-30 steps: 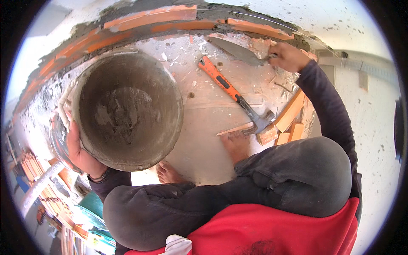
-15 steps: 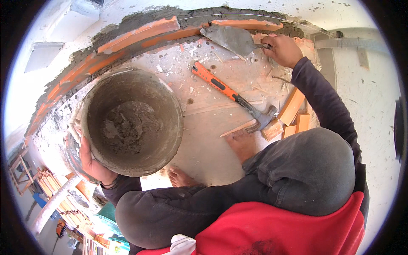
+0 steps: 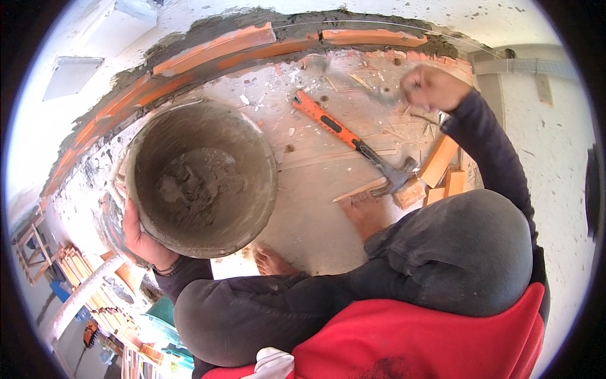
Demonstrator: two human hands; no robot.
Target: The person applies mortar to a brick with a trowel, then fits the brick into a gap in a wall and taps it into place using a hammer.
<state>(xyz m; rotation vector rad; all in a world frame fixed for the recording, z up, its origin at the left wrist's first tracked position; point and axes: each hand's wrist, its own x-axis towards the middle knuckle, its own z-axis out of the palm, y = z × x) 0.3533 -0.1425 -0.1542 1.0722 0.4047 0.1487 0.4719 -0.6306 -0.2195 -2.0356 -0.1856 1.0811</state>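
Note:
My left hand grips the side of a round, mortar-smeared bucket, tilted so its inside shows. Wet grey mortar lies in the bottom. My right hand is closed above the board at the right, round the handle of a trowel; the blade is a faint smear from motion. Beyond the hands runs a low course of orange bricks bedded in grey mortar along the wall. A claw hammer with an orange and black grip lies between the bucket and my right arm.
Orange brick pieces are stacked near my right knee, beside my bare foot. Chips and splinters litter the dusty board. A taut string runs along the bricks. Stacked timber stands at the lower left.
My right hand has drawn the trowel back from the brick course, slightly right and toward me. The left hand keeps hold of the bucket; the whole view has shifted a little.

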